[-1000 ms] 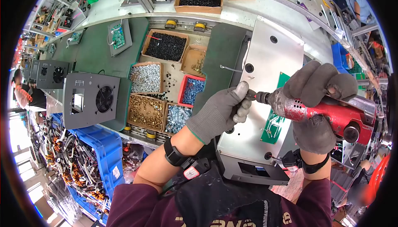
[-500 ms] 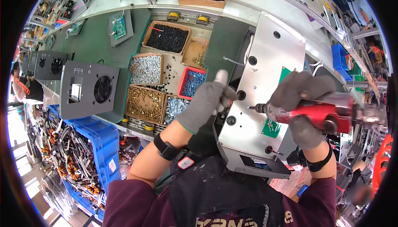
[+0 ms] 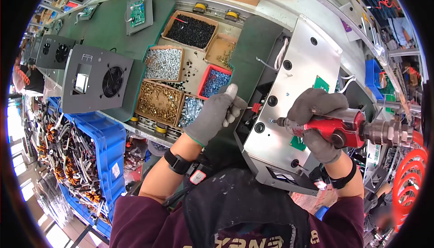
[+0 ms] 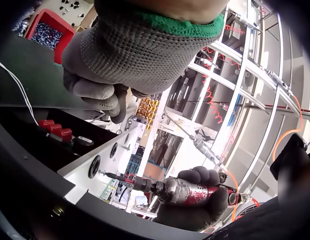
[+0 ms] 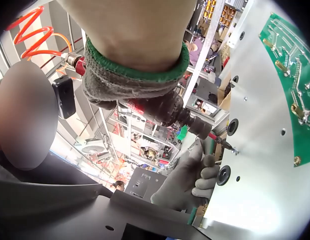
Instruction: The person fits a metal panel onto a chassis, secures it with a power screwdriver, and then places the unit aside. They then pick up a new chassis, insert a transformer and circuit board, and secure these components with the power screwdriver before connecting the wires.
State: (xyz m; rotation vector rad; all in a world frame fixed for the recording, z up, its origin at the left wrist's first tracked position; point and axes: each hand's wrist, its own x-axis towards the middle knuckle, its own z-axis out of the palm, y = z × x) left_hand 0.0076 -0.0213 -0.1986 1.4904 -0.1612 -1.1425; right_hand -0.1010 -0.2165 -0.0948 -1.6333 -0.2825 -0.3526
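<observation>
change: a second ago the left hand [image 3: 212,114] is pinched at the driver [image 3: 343,128] tip, up over the panel [image 3: 303,76]. now it is off the bit and sits by the panel's left edge. fingers are curled, one digit sticks up. the left wrist view shows nothing plainly in them; can't tell if they grip the edge or just lie against it.

right hand [image 3: 316,126] is clenched round the red driver body, as before. the tool is lower on the panel than it was. the bit [image 3: 276,121] lies near level, tip on a small screw [image 5: 235,150] in the panel face, between two round black holes. right wrist view confirms tip on screw.

reading: the screw looks started and no longer needs a finger to steady it. driving seems the step in hand. other holes on the panel look unfilled.

panel: bare metal, tilted, lying over a dark chassis, with a green board [image 3: 321,83] at its right side.

worktop [image 3: 104,35]: green mat. boxes of fasteners sit left of the panel: silver [image 3: 163,64], brass [image 3: 157,103], black [image 3: 190,30], and a red tray [image 3: 216,81]. further left is a grey fan housing [image 3: 97,78].

room: a blue bin [image 3: 106,144] of coils and wire stands below the worktop edge. an orange coiled hose [image 3: 409,175] is at far right, with racks and more benches beyond.
</observation>
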